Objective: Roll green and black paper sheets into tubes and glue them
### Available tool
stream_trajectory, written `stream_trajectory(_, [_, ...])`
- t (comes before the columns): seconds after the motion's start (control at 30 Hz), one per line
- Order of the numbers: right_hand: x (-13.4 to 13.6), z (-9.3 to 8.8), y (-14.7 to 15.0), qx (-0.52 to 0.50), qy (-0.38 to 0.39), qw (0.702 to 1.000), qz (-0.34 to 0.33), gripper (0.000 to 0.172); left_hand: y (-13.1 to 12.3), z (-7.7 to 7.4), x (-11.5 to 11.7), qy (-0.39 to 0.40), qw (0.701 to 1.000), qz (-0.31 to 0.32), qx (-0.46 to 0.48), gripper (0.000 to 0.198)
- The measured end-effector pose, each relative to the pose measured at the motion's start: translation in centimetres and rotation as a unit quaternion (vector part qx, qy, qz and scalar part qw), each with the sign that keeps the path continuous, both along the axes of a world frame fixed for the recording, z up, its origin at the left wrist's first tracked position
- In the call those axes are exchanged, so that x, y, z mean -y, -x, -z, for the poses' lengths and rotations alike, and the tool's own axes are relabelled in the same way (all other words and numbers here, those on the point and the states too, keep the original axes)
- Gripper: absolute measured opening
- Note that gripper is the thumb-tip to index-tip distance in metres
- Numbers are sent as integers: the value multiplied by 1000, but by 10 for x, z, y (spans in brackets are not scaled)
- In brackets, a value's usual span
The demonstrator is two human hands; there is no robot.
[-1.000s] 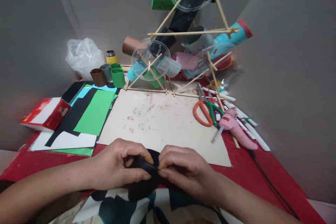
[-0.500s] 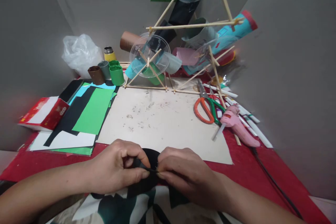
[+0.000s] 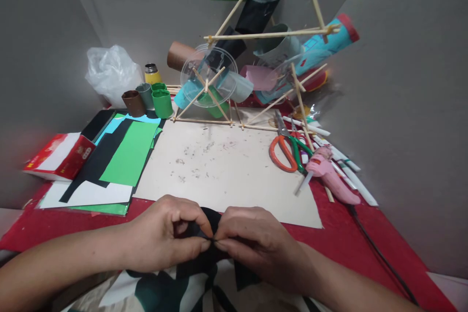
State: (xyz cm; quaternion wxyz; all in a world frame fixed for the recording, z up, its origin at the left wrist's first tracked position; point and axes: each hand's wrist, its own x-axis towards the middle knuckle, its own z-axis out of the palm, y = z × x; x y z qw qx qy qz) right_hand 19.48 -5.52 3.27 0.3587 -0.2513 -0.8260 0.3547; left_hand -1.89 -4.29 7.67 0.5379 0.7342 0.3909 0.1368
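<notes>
Near the table's front edge, a black curved piece (image 3: 204, 258), seemingly paper, is between my hands. My left hand (image 3: 170, 234) pinches its edge between thumb and forefinger. Right beside it, my right hand (image 3: 252, 236) pinches the same edge, the fingertips of both hands almost touching. The hands hide much of the piece, so its full shape cannot be made out. Both hands are just in front of a stained white board (image 3: 226, 180) on the red table (image 3: 365, 243).
A stick frame (image 3: 263, 35) with clear discs and paper tubes rises at the back. Scissors (image 3: 283, 153) and a pink glue gun (image 3: 332, 175) lie right. Coloured sheets (image 3: 129, 153), a red box (image 3: 58, 156), small paper cups (image 3: 162, 103) and a plastic bag (image 3: 111, 73) are left.
The fingertips of my two hands have come closer together on the black piece. My left fingertips have shifted slightly right and my right ones slightly left.
</notes>
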Motion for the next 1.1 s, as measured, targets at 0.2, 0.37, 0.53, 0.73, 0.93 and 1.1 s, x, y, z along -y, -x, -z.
stream_trajectory(0.2, [-7, -3, -8, -15, 41, 999, -13, 11, 9, -12, -5, 53, 999, -1, 0, 18])
stream_trajectory(0.37, [-6, -1, -6, -35, 67, 997, -12, 7, 6, -12, -3, 29, 999, 4, -13, 11])
stream_trajectory(0.53, [-2, 3, -1, -39, 52, 998, -12, 10, 1, -8, -1, 38, 999, 14, 0, 15])
stream_trajectory(0.73, [-2, 3, -2, -10, 14, 1000, 3, 11, 1, -9, 1, 38, 999, 4, 11, 14])
stream_trajectory(0.93, [1, 4, 0, 14, -48, 998, 26, 14, 3, -7, 2, -61, 998, 15, -30, 14])
stream_trajectory(1.1, [2, 3, 0, 23, -81, 996, 27, 17, 2, -8, 0, -125, 990, 38, -53, 15])
